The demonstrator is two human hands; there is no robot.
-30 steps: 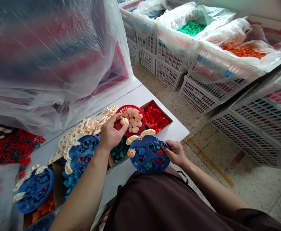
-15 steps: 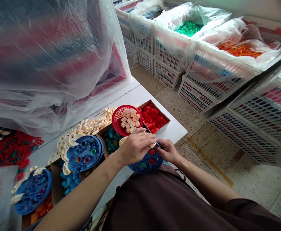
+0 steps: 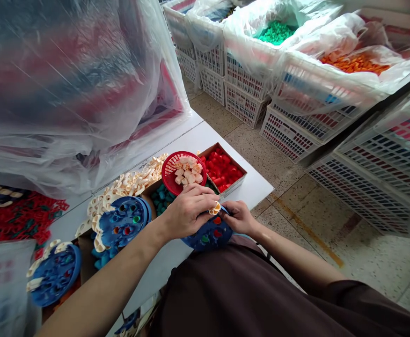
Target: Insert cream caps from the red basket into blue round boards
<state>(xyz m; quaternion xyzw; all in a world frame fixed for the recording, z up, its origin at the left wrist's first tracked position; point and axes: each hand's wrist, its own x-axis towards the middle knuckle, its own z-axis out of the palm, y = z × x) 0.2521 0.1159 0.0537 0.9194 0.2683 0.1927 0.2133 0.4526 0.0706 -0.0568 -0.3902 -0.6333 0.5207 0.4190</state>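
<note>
A round blue plastic piece (image 3: 205,236) with red and green bits in its holes rests against my lap. My right hand (image 3: 240,218) pinches its rim at the upper right. Over its far edge, my left hand (image 3: 191,210) holds a small cream plastic piece (image 3: 215,208) with openings at its end, between thumb and fingers. The left hand covers part of the disc. Beyond it stands a red basket (image 3: 168,175) of similar cream pieces, beside a box of red pieces (image 3: 222,166).
On the white table (image 3: 226,135) are blue discs (image 3: 120,222) edged with cream parts, a cream heap (image 3: 131,180), teal pieces (image 3: 160,199) and red-green parts (image 3: 29,217). Plastic sheeting (image 3: 85,93) covers a large stack. White crates (image 3: 296,126) line the floor to the right.
Both hands and the blue disc have shifted slightly left in view. The cream piece in my left hand shows more clearly now. The view itself has moved a little.
</note>
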